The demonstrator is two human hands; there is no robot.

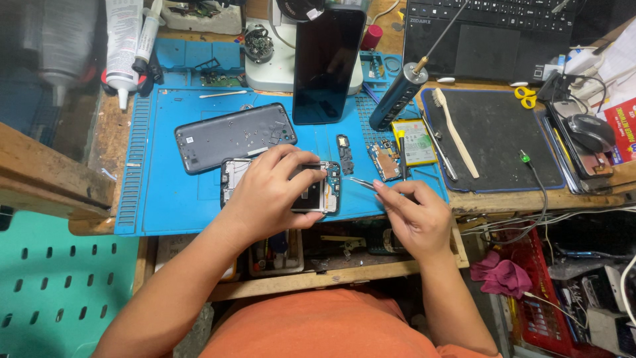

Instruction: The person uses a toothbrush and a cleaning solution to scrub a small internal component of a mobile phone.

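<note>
We have an opened phone (311, 189) lying on the blue mat (165, 199), near its front edge, and this looks like the stage of working on the exposed internals. Our left hand (268, 192) lies over the phone's middle, fingers (298, 159) curled around its frame and pinning it flat. Our right hand (414, 215) pinches a pair of tweezers (363, 183), fingers closed on the shaft, with the tip just at the phone's right end where the small board shows.

The next move, as we judge it, calls for a steady, fine touch at that end, with the left hand keeping the body from sliding.

Around it: the grey back cover (232, 136) lies just behind the phone, and a dark screen panel (328, 63) stands tilted further back. To the right sit loose small boards (383, 161), a battery (416, 141), a cylindrical powered driver (397, 96) and a brush (454, 129) on the black mat (503, 139). The loose boards lie close to our right hand, so a wide sweep could knock them. Our own left hand hides much of the phone's inside.
</note>
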